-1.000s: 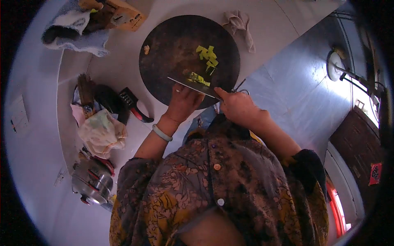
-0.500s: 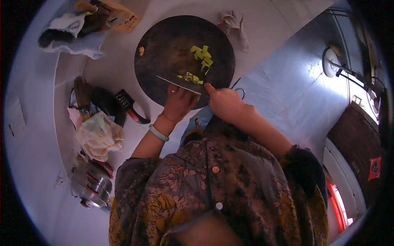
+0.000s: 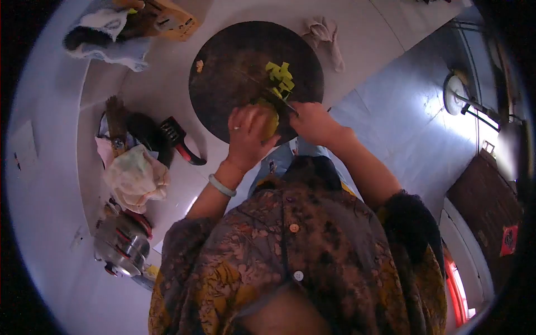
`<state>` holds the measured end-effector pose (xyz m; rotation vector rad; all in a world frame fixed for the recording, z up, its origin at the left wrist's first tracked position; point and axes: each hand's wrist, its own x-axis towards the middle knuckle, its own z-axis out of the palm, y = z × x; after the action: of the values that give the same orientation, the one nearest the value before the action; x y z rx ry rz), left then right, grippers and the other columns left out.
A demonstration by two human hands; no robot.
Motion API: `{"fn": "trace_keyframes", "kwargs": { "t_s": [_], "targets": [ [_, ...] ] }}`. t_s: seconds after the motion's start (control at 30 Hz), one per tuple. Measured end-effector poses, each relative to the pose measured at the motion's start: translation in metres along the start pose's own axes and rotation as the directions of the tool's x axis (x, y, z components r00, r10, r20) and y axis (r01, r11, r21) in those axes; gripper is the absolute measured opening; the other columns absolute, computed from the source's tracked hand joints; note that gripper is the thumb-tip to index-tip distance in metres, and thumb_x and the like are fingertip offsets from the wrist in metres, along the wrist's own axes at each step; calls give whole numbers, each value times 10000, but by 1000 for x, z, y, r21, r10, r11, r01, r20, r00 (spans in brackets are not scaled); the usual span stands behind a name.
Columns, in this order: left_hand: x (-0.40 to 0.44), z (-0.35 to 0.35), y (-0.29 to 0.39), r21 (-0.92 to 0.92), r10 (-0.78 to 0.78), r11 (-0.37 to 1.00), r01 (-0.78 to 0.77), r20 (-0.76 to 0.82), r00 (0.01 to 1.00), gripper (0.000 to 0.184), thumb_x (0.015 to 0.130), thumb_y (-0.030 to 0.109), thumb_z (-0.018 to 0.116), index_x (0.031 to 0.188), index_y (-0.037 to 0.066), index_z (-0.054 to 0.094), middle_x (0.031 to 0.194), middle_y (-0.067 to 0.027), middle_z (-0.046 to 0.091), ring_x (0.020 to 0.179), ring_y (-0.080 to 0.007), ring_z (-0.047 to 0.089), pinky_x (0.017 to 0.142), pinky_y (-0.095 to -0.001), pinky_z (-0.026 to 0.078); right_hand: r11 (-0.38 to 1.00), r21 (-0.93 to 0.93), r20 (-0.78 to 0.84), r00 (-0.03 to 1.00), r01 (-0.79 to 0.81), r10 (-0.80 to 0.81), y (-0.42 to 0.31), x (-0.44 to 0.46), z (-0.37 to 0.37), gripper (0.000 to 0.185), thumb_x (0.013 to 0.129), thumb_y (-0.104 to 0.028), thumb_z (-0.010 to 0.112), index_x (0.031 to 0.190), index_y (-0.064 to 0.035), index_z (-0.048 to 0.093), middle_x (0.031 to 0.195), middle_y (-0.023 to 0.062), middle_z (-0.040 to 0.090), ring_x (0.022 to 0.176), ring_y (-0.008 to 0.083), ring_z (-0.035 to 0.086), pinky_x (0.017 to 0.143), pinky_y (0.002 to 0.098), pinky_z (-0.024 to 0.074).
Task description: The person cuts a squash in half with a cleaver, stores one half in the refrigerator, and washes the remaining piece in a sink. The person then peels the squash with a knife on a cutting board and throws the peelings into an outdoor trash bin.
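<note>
On the round dark cutting board (image 3: pixel 223 47), my left hand (image 3: pixel 245 131), with a ring and a pale bangle, curls over a rounded yellow-green vegetable (image 3: pixel 271 124) at the near edge. Its exact kind I cannot make out. My right hand (image 3: pixel 315 124) is closed round the handle of a knife (image 3: pixel 277 100), whose blade slants up and left, just beyond the vegetable. Chopped yellow-green pieces (image 3: pixel 282 77) lie in a loose pile past the blade. A small pale-orange scrap (image 3: pixel 199 66) rests near the board's left side.
A crumpled cloth (image 3: pixel 326 42) lies right of the board. To the left are a black-and-red knife sharpener (image 3: pixel 181 139), a light cloth (image 3: pixel 137 173) and a steel pot (image 3: pixel 123 245). A paper bag (image 3: pixel 173 22) stands at the back left. The counter edge runs along the right.
The knife has turned from lying near my left fingers to slanting beyond them. My left hand now holds the rounded vegetable; my right hand has moved slightly right and grips the handle.
</note>
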<state>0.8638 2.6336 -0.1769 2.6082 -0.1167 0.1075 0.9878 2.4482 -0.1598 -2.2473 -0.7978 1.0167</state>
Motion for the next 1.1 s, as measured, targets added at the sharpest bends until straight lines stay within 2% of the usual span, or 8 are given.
{"fn": "trace_keyframes", "kwargs": {
  "t_s": [0.17,0.27,0.47,0.57,0.67,0.77,0.83,1.1],
  "targets": [
    [-9,8,21,20,-329,944,331,-54,943,1022,635,325,840,1436,10,290,1378,-231,366,1273,-400,370,1066,-505,311,981,171,-32,995,-88,95,-16,-15,-19,347,881,-166,491,1169,7,580,854,306,640,839,472,626,785,555,502],
    [-9,19,11,-34,-297,955,295,-65,953,997,631,273,845,1432,7,313,1365,-238,385,1258,-402,388,1068,-505,313,985,147,-16,995,-95,98,-15,-19,-20,387,883,-174,492,1225,-5,554,853,299,645,826,471,631,784,554,504],
    [27,-25,-26,-113,66,993,-38,254,965,928,597,223,846,1384,24,396,1333,-204,438,1213,-379,443,1052,-489,347,975,186,-49,990,-124,136,-11,-32,-20,406,894,-196,487,1253,-13,539,843,290,649,802,461,643,767,552,515],
    [44,-48,-22,-15,189,981,-192,282,941,831,630,206,816,1354,43,442,1317,-181,465,1197,-368,466,1028,-479,375,980,136,-23,989,-142,147,-9,-37,-20,420,898,-194,491,1274,-12,530,850,292,648,808,459,642,772,538,518],
    [28,-44,-15,-40,109,994,-103,182,977,662,732,209,784,1307,48,498,1314,-205,484,1241,-402,446,1045,-514,359,982,84,-4,985,-170,171,-9,-41,-14,432,900,-188,510,1296,-17,524,842,300,640,806,461,635,771,527,511],
    [19,-20,-18,-11,193,981,-192,69,979,453,744,141,723,1173,55,606,1197,-139,573,1139,-349,517,969,-459,415,986,-6,7,986,-169,169,-19,-43,-8,435,894,-176,515,1305,-31,521,825,277,652,780,444,647,743,534,518],
    [24,-11,-10,8,177,984,-178,50,983,402,751,132,717,1136,60,628,1166,-124,594,1113,-346,530,953,-457,423,978,-138,34,986,-155,161,-22,-42,-5,443,887,-165,518,1312,-38,519,816,257,661,775,425,655,725,534,519],
    [23,-7,-13,50,161,985,-163,35,986,360,771,144,724,1120,97,648,1152,-102,604,1080,-331,548,923,-452,432,987,-132,-31,996,-92,89,-22,-44,6,464,873,-153,526,1318,-27,506,826,223,675,744,393,665,694,514,524]
  ]
}}
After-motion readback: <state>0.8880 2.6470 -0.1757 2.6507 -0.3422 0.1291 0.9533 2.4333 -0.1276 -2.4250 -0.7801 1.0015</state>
